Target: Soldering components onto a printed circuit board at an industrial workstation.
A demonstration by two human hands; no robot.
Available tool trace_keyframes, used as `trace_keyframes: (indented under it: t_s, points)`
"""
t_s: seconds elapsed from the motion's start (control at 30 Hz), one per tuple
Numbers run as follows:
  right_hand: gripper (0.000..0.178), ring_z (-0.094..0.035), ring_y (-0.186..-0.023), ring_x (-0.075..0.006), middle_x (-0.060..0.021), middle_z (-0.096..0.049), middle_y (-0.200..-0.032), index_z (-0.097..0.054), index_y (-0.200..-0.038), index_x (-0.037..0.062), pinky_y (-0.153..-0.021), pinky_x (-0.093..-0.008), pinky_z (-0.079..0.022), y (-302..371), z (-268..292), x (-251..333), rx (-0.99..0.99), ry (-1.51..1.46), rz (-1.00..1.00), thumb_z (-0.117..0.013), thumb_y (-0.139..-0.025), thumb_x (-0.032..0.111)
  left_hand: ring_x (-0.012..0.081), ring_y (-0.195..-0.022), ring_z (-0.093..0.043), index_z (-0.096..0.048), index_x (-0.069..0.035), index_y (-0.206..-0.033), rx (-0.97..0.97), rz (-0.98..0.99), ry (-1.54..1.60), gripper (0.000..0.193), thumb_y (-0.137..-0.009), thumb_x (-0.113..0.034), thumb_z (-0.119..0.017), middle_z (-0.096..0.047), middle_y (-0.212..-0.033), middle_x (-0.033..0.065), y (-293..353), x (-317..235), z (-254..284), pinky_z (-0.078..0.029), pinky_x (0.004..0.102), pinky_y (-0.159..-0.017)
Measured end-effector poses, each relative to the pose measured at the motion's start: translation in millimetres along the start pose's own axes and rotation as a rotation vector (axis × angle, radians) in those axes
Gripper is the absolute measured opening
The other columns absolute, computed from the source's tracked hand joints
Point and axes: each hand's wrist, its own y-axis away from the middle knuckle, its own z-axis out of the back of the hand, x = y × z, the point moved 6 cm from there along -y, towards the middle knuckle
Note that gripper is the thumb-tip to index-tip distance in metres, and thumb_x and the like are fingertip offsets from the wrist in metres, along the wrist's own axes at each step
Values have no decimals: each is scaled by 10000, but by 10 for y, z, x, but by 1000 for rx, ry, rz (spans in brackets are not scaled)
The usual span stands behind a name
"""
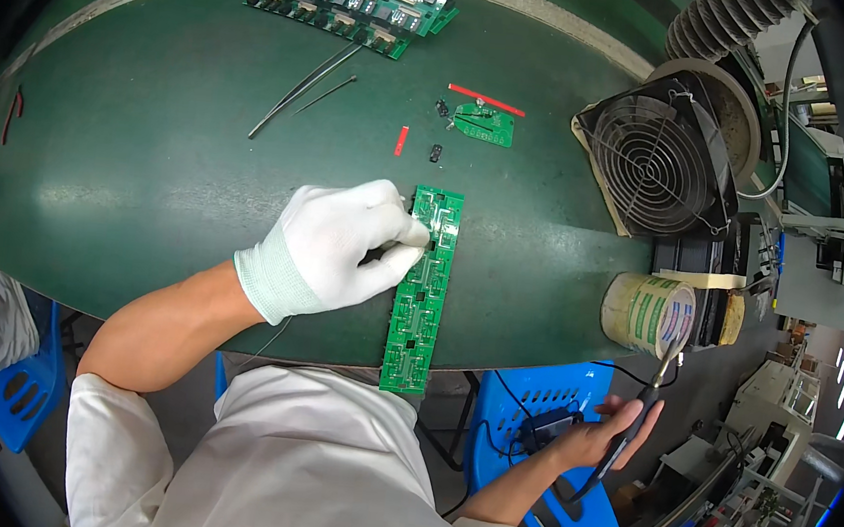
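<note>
My left hand [348, 247], in a white knit glove, is closed in a pinch over the upper part of a long green circuit board [418, 308]. Whatever lies between its fingertips is too small or hidden to make out. The board lies lengthwise toward me, its near end reaching the table's front edge. Off to the right, my bare right hand [613, 436] grips a soldering iron [619, 449] with a dark handle. Its metal tip points up and away, in front of a tape roll [646, 313] at the table's right edge.
A stack of green circuit boards [350, 1] lies at the far edge, with dark cable ties [301, 92] below it. Red strips [486, 100] surround a small green board [484, 124]. A caged fan [652, 158] stands right; a blue chair [555, 466] sits below the table edge.
</note>
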Motion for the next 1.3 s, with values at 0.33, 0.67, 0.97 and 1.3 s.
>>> trace_keyframes:
  t_s: [0.33,0.67,0.97,1.3]
  points:
    - [997,-660,-1095,-301,-212,-629,-1284,-277,-1537,123,-890,-394,-560,1226,-441,724,900,-428,231,-834,-719,2,140,-589,-486,-711,-45,-896,-70,158,131,114,-798,15,-705,-575,-794,32,-5,71,22,-405,266,-541]
    - [958,-670,-1115,-316,-226,-623,-1308,-337,-1496,78,-918,-400,-555,1159,-1025,1010,915,-309,334,-846,-693,-39,150,-602,-485,-727,-45,-948,-103,131,61,165,-791,5,-723,-574,-821,41,-9,25,84,-411,272,-549]
    - [756,-712,-1018,-289,-228,-687,-1170,-436,-1416,11,-875,-352,-566,941,-1086,931,856,-383,230,-786,-748,-52,163,-571,-507,-717,-70,-918,-66,108,-5,153,-774,-19,-717,-568,-827,23,5,38,57,-427,292,-526]
    - [379,-707,-721,-224,-173,-745,-832,-658,-1139,-53,-686,-269,-544,647,-957,872,758,-374,145,-746,-778,21,156,-536,-495,-701,-83,-857,-32,45,-32,140,-740,-5,-711,-558,-778,2,-8,22,37,-410,288,-489]
